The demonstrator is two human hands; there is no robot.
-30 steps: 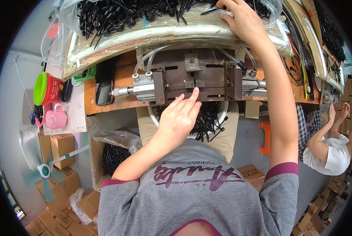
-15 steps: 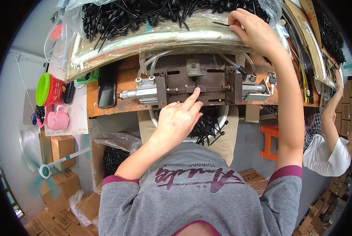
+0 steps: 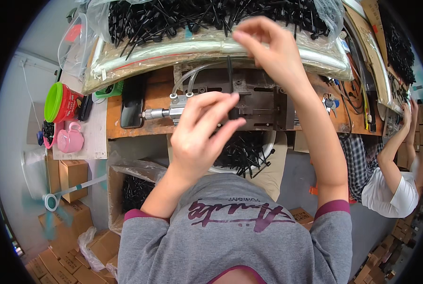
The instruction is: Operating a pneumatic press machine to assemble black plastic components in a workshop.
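My left hand (image 3: 203, 130) is over the dark metal fixture (image 3: 263, 110), thumb and index finger curled around the thicker end of a black stemmed plastic piece (image 3: 230, 75). The piece's thin stem points away from me, across the fixture toward the pile; its exact contact with the fingers is partly hidden. Farther off, my right hand (image 3: 270, 49) hangs over the near edge of the plastic-lined tray (image 3: 173, 57). Its fingers are apart and somewhat blurred, with nothing visible between them. Black stemmed pieces (image 3: 173, 19) are heaped in the tray.
Air cylinders with clear tubes flank the fixture; the left cylinder (image 3: 177, 111) shows. A phone (image 3: 132, 106), a red-and-green tub (image 3: 62, 102) and a pink cup (image 3: 70, 138) are at left. Keys (image 3: 332, 102) lie right. More black pieces (image 3: 247, 151) fill a lap container. A co-worker (image 3: 393, 187) sits at right.
My right hand has moved left from the tray's right side, and the thin piece it held is no longer visible in it. My left hand has drawn back from the fixture, fingers around a black piece.
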